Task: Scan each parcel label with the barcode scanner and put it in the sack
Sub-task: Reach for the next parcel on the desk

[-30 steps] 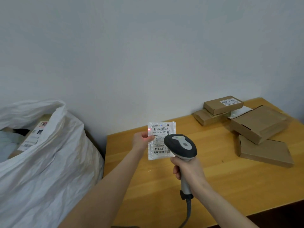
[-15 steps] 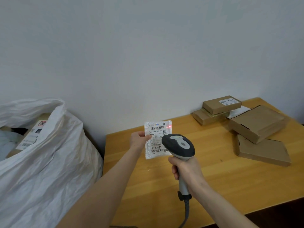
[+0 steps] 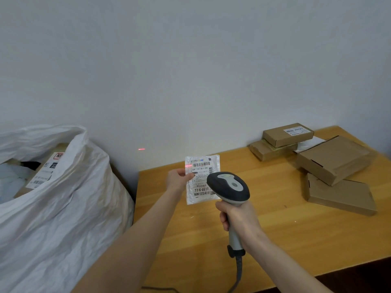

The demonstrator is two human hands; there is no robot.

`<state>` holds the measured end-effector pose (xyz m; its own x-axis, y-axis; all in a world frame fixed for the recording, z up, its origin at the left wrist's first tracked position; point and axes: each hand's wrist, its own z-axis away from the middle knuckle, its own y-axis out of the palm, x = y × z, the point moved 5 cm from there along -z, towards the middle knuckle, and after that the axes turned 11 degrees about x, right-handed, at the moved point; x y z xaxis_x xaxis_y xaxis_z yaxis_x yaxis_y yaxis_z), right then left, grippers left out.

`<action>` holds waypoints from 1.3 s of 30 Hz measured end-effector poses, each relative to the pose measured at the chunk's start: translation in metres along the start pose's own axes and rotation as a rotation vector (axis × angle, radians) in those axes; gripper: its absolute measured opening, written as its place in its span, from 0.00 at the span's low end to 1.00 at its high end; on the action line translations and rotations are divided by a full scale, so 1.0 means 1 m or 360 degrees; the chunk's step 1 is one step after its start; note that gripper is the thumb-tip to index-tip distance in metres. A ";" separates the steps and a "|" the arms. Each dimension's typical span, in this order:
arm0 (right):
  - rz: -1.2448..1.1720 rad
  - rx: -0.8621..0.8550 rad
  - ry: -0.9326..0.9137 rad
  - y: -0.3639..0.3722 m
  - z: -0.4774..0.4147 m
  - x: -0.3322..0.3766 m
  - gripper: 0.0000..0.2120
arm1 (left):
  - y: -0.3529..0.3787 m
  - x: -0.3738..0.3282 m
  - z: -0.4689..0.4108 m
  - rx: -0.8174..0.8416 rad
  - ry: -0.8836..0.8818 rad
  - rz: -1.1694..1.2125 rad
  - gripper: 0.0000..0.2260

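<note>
Pale wall point(image 3: 190, 70) behind, wooden table point(image 3: 296, 240) below. Dark scanner point(image 3: 229, 188) head hides lower right corner of white parcel point(image 3: 202, 182); small print on label we cannot read. White sack point(image 3: 53, 208) cut off at left edge, contents mostly hidden. Grey cable point(image 3: 238, 275) leaves frame at bottom. Our left hand point(image 3: 176, 178) pinches parcel's left edge, thumb in front, holding it upright above table, right of sack. Our right hand point(image 3: 239, 218) wrapped round scanner grip. Thin red line point(image 3: 188, 166) on label's left edge. Brown cardboard boxes point(image 3: 332, 157) stacked far right.
</note>
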<state>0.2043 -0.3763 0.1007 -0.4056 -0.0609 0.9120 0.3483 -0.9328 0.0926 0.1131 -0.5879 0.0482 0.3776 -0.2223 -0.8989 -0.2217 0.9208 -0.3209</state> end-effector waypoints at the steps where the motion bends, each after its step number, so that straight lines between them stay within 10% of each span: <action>1: -0.0001 0.0005 0.0001 0.000 0.000 0.000 0.08 | 0.000 0.000 0.001 0.0000 -0.0003 -0.0007 0.04; 17: 0.0012 0.0370 -0.0228 0.045 -0.030 0.032 0.02 | -0.064 -0.016 0.044 -0.0273 0.0130 -0.0022 0.02; 32: -0.0009 0.0991 -0.0463 0.338 -0.045 0.151 0.03 | -0.476 -0.038 0.171 -0.1634 0.0291 -0.0279 0.07; 39: -0.0053 0.0918 -0.0270 0.467 -0.089 0.152 0.02 | -0.603 0.024 0.108 -0.1476 0.0002 -0.0354 0.10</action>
<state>0.2300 -0.8523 0.2475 -0.3004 0.0670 0.9514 0.7592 -0.5871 0.2811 0.3532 -1.1138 0.2524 0.4962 -0.3625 -0.7889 -0.7697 0.2367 -0.5929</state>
